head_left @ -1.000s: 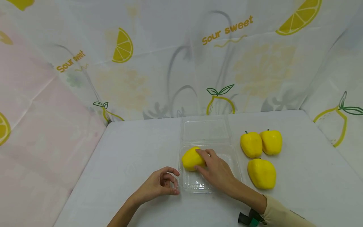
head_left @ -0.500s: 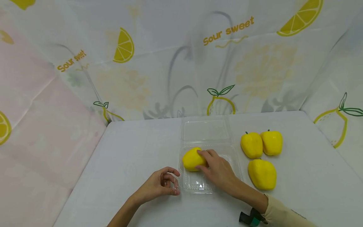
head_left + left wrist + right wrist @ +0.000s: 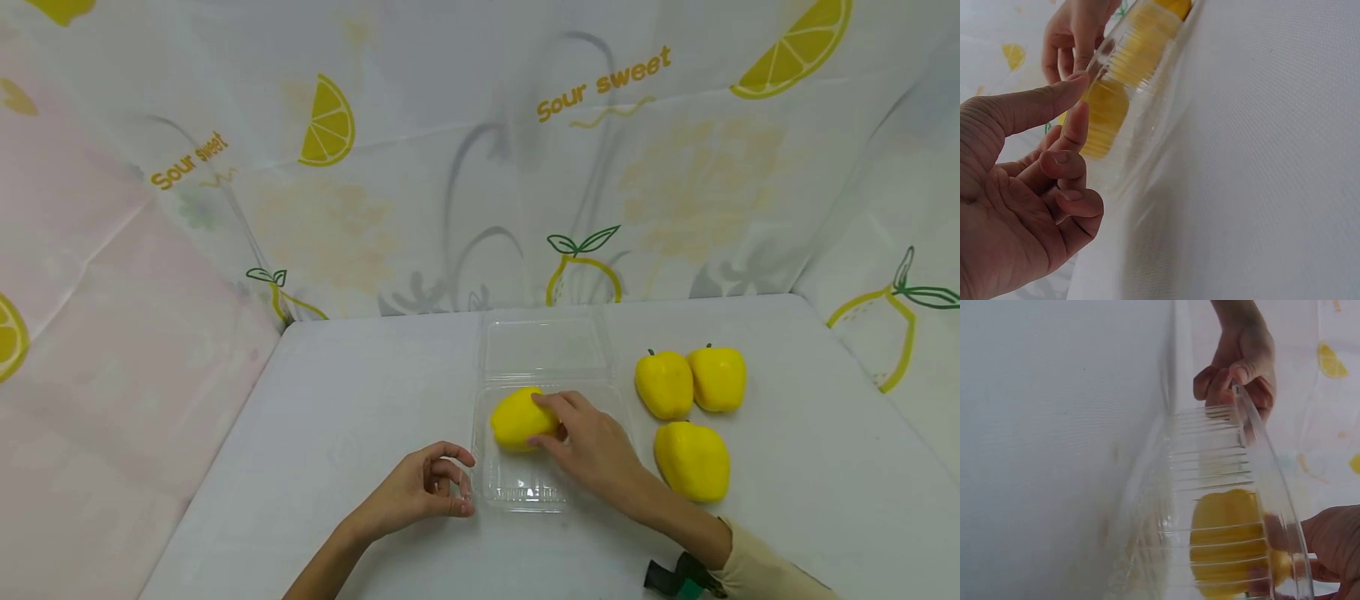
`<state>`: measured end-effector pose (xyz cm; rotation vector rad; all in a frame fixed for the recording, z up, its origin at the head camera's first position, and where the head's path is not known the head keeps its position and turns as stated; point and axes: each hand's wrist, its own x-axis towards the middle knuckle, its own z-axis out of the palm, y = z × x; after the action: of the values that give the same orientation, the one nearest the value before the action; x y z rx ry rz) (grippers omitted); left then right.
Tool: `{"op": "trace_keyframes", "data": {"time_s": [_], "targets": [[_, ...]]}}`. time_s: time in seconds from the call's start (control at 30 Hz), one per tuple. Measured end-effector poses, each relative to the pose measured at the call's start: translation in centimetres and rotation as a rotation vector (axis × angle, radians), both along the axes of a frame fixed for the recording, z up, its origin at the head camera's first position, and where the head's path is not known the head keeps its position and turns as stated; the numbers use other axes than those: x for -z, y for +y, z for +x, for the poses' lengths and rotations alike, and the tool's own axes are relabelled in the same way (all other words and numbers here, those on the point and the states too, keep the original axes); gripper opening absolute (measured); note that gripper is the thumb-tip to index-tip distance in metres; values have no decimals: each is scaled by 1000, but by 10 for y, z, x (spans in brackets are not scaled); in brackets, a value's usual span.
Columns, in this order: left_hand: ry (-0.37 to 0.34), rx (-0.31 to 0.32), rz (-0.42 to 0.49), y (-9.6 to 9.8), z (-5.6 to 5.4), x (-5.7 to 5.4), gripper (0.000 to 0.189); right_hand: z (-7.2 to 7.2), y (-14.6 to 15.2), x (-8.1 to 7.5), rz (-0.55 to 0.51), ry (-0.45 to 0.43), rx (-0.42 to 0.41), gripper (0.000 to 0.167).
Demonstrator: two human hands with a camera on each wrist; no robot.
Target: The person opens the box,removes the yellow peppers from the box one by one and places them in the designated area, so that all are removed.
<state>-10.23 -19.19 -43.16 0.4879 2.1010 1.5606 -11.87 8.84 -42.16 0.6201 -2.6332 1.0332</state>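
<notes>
A clear plastic clamshell container (image 3: 517,492) lies on the white table with its lid (image 3: 547,346) folded back. My left hand (image 3: 420,483) pinches its near left rim between thumb and index finger, as the left wrist view shows; the other fingers are curled. Inside the base, toward the left, a yellow bell pepper (image 3: 517,421) lies on its side. The thumb and fingers of my right hand (image 3: 596,446) grip the pepper's right end. In the right wrist view, the pepper (image 3: 1225,544) shows through the ridged container wall, and part of it is hidden by the fingers.
Right of the container stand two yellow bell peppers (image 3: 664,385) side by side, with another pepper (image 3: 692,462) nearer to me. A black and green device (image 3: 678,579) is at the right sleeve. A lemon-printed curtain (image 3: 420,208) backs the table.
My right hand and the pepper it grips have shifted slightly right inside the container. The left hand keeps its place on the rim; the other peppers have not moved.
</notes>
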Motion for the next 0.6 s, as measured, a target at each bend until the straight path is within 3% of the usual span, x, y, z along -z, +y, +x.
{"op": "trace_keyframes", "data": {"time_s": [0.4,0.6], "targets": [[0,3,5,0,0,0,54,1,19,-15,-17,32,-50,51],[10,-2,-8,0,0,0,53,1,33,-24,-5,-10,-69,51]]}}
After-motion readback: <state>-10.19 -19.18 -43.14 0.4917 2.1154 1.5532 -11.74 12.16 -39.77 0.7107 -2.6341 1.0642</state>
